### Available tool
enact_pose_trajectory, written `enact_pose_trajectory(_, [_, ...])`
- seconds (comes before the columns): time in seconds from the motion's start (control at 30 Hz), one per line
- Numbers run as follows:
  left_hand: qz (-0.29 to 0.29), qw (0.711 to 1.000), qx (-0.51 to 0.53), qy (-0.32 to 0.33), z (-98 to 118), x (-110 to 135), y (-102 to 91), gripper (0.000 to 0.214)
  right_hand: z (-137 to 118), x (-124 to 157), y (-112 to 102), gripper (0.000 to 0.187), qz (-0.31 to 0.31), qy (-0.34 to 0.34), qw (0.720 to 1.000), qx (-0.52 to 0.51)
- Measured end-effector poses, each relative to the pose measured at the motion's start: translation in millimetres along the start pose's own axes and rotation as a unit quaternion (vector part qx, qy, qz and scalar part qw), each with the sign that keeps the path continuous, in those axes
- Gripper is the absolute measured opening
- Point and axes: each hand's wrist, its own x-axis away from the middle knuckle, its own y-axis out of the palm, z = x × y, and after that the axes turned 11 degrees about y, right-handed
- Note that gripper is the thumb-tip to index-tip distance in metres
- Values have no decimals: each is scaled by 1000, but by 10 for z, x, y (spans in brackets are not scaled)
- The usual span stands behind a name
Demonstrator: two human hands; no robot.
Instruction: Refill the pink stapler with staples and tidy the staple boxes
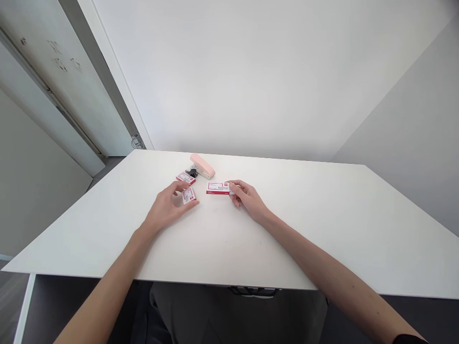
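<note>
My left hand (168,204) curves around a small red-and-white box (188,195), with the thumb along its near edge and the fingers at its far edge. In my right hand (248,197) is a longer red-and-white box (217,188), pinched at its right end between thumb and fingers. The printing on both boxes is too small to read. Just beyond my left fingertips lies another red-and-white box (185,178). A pink stapler (202,166) rests behind the boxes, and a small black item (192,172) sits beside it, its kind unclear.
The white table (279,248) runs up to a white wall (251,71) at the back. Its front edge lies close to my lap. A cable or wire bundle (136,141) hangs past the table's far left corner.
</note>
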Motion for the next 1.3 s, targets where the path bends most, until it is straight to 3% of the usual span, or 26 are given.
enact_pose_trajectory(0.13, [-72, 994, -53, 65, -26, 18, 56, 71, 29, -10, -5, 47, -15, -8, 1000, 8])
enact_pose_trajectory(0.27, [-46, 985, -89, 143, 48, 21, 111, 67, 55, 9, 31, 48, -27, -17, 998, 49])
enact_pose_trajectory(0.4, [-48, 978, -85, 183, 123, 11, 176, 51, 47, 54, 80, 46, -30, -21, 993, 114])
enact_pose_trajectory(0.73, [-50, 974, -88, 205, 94, 14, 262, 38, 23, 83, 77, 50, -49, -19, 991, 121])
enact_pose_trajectory(1.3, [-47, 978, -64, 191, 136, 38, 272, 39, 32, 80, 45, 45, -71, -16, 990, 122])
